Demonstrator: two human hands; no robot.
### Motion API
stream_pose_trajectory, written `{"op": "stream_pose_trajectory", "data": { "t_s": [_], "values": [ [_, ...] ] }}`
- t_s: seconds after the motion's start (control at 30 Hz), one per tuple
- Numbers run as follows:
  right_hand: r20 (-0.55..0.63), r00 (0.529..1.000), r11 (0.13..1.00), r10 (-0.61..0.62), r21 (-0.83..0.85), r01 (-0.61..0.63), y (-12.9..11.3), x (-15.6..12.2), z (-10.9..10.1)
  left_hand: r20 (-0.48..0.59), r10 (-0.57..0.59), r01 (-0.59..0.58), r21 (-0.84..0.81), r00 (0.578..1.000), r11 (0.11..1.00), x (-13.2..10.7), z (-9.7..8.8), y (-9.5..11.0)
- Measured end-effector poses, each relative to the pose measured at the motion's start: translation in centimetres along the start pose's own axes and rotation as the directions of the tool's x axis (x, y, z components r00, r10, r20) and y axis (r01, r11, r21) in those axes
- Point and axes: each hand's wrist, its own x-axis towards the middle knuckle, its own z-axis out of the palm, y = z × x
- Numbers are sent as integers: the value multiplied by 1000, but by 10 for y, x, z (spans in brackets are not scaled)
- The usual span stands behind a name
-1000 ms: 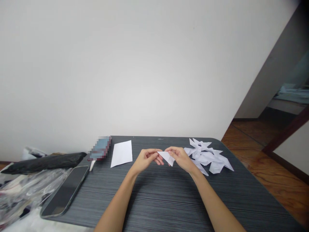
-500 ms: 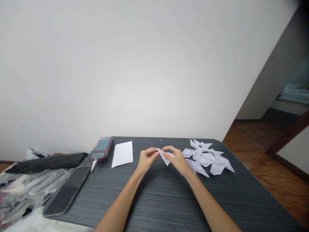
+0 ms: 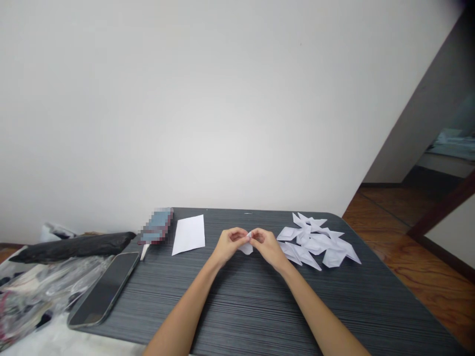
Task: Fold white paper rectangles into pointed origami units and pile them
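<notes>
A small folded white paper (image 3: 246, 248) is pinched between my two hands, just above the middle of the dark table (image 3: 256, 306). My left hand (image 3: 229, 244) grips it from the left, thumb and fingers closed together. From the other side my right hand (image 3: 266, 246) pinches its upper tip, with the fingertips of both hands nearly meeting. Much of the paper is hidden behind the fingers. To the right of my right hand lies a pile of folded white paper pieces (image 3: 315, 242) with pointed ends.
Left of my hands lies a flat sheet of white paper (image 3: 189, 235). A blurred-out object (image 3: 156, 225) stands beside it. At the table's left edge rests a smartphone (image 3: 106, 289), near clear plastic bags (image 3: 63, 287) and a long black bundle (image 3: 74, 247). A white wall (image 3: 237, 109) rises behind.
My hands have come closer together at the fingertips. The folded paper has turned, so its long pointed end no longer shows and a small flap hangs below the fingers.
</notes>
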Motion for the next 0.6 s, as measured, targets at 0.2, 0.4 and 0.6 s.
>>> {"op": "stream_pose_trajectory", "data": {
  "t_s": [0.2, 0.4, 0.6],
  "values": [
    [-78, 997, 1000, -8, -1, 8, -7, 0, -1, 33, 19, -16, -80, 999, 997, 0, -2, -3],
    [-23, 999, 989, 32, 148, -29, -11, -1, 1, 20, 18, -15, -151, 1000, 988, 0, 1, -4],
    [-7, 999, 988, 40, 147, -39, -1, 1, 1, -17, 13, -14, -70, 1000, 997, 2, 2, -5]
  ]
}}
